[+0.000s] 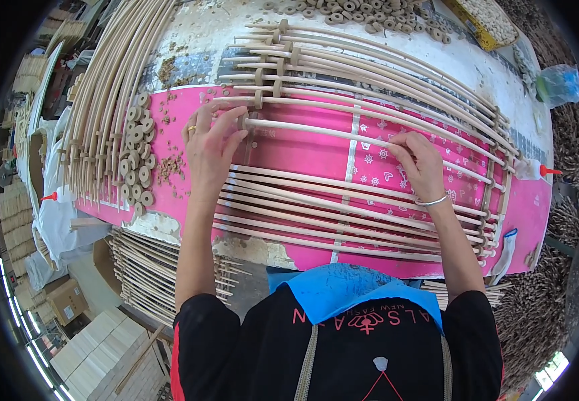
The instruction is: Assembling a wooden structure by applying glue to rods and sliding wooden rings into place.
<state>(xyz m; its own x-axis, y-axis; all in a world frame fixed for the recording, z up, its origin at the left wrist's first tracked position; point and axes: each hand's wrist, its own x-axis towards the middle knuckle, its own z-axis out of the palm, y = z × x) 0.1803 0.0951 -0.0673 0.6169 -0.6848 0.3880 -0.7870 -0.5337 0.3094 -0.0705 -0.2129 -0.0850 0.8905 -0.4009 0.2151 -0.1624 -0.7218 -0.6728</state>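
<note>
From the head view, a long thin pale wooden rod (343, 137) lies sideways across the pink tabletop (303, 154). The left hand (211, 144) pinches the rod's left end, maybe pressing a small wooden ring there. The right hand (420, 160) grips further right.

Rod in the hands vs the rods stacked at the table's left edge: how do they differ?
The held rod is single; the left stack is a dense bundle. The held rod runs across the pink sheet, gripped by the left hand and right hand; the stack runs away, untouched. Both are pale wood.
</note>
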